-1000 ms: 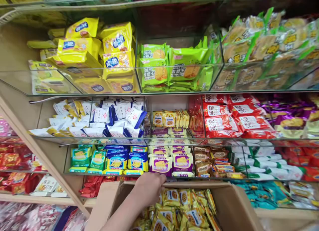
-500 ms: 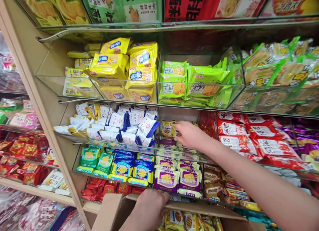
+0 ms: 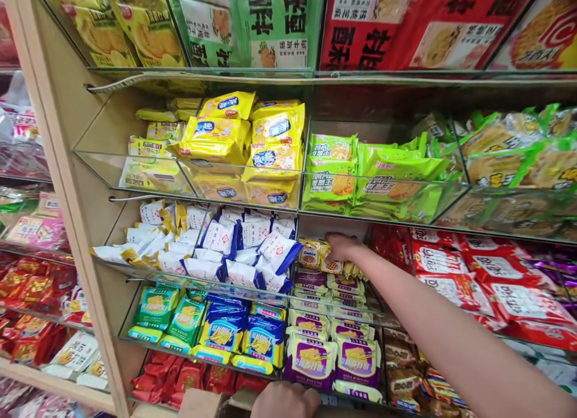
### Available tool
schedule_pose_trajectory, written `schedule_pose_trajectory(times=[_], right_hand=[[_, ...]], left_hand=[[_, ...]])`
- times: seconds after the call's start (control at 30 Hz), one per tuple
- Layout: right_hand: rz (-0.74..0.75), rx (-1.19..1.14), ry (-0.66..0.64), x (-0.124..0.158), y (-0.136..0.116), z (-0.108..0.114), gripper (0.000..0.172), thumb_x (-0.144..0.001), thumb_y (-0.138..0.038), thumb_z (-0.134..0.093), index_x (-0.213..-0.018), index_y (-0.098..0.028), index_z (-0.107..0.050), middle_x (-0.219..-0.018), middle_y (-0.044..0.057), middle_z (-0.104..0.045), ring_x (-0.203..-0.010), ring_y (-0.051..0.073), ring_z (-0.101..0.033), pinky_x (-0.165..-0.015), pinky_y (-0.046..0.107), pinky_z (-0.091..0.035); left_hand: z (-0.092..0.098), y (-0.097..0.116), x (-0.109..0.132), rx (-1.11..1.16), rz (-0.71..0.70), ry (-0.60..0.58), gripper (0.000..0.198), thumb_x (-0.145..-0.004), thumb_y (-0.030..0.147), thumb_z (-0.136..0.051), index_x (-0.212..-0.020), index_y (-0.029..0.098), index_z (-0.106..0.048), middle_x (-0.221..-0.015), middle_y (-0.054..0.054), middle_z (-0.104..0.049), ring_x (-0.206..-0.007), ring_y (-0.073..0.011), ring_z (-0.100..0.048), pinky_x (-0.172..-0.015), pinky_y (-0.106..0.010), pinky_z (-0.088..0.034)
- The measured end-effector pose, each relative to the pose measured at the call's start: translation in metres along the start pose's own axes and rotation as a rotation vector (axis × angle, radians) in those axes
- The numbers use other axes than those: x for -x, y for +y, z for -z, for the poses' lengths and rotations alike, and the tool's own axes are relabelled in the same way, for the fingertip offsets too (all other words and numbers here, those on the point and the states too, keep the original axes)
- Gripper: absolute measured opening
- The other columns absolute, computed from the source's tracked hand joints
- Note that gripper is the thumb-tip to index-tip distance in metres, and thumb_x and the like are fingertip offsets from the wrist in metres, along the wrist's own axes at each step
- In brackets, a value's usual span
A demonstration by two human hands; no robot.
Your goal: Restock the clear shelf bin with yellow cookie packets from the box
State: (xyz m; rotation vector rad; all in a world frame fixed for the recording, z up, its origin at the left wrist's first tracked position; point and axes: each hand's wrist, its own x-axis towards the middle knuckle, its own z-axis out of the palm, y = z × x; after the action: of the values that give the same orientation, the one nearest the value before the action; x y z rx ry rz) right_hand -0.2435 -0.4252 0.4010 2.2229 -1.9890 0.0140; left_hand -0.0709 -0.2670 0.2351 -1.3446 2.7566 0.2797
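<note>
Right hand deeper among cookie packets

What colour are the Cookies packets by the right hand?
The packets are golden yellow, clearest in head view.

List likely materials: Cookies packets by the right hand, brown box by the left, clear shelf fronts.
Cookies packets: glossy, probably plastic film; shiny, printed yellow wrap.
Brown box: matte, likely cardboard; plain tan flap.
Clear shelf fronts: smooth acrylic or glass, can't tell which; see-through, with thin, crisp edges.
</note>
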Motion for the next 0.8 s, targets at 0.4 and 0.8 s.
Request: schedule_pose_trajectory(times=[0.4, 0.8], right_hand=[[0.076, -0.076, 0.022, -0.007, 0.012, 0.018, 0.054, -0.061, -0.027, -0.065, -0.111, -0.013, -0.051, -0.112, 0.013, -0.059, -0.096, 0.024, -0.057, -0.072, 0.027, -0.046], [0.136, -0.125, 0.172, -0.006, 0.024, 0.023, 0.058, -0.067, -0.031, -0.06, -0.122, -0.021, -0.043, -0.122, 0.011, -0.052, -0.109, 0.028, -0.049, -0.091, 0.038, -0.039]], left_hand=[[0.001, -0.002, -0.002, 0.001, -0.021, -0.032, 0.029, -0.079, 0.018, -0.038, -0.1, 0.015, -0.058, -0.09, -0.016, -0.069, -0.08, -0.0333, -0.065, -0.062, -0.047, -0.054], [0.019, 0.005, 0.007, 0.075, 0.022, -0.019, 0.029, -0.069, 0.017, -0.053, -0.097, 0.02, -0.058, -0.089, -0.008, -0.068, -0.082, -0.0268, -0.064, -0.066, -0.039, -0.053]])
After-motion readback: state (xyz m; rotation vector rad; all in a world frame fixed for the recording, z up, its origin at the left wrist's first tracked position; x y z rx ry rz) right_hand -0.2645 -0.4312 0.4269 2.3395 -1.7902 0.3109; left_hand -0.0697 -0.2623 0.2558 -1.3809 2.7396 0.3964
